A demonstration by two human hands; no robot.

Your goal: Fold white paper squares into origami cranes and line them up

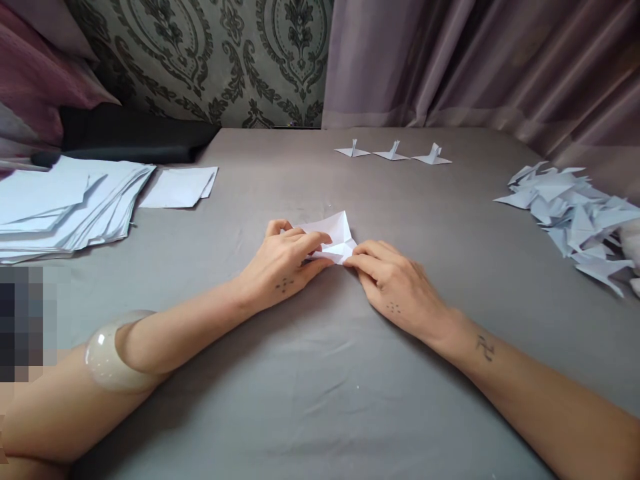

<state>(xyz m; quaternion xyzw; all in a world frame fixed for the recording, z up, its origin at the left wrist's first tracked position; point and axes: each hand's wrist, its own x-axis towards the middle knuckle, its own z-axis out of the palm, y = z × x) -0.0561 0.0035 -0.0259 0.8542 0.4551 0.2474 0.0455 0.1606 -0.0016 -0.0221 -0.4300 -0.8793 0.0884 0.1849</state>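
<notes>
A partly folded sheet of white paper [336, 231] lies in the middle of the grey cloth, with one flap standing up and creases near its right corner. My left hand [290, 257] is over its left side, thumb along the near edge and fingers bent onto the sheet. At the right corner, my right hand [395, 277] pinches the paper between thumb and fingertips. Part of the sheet is hidden under my left hand.
Stacked white paper [100, 200] lies at the left, with smaller sheets [177, 187] beside it. Three folded paper figures [393, 153] stand in a row at the back. Many folded pieces are heaped [575, 207] at the right. A black cloth-like item [135, 133] sits back left.
</notes>
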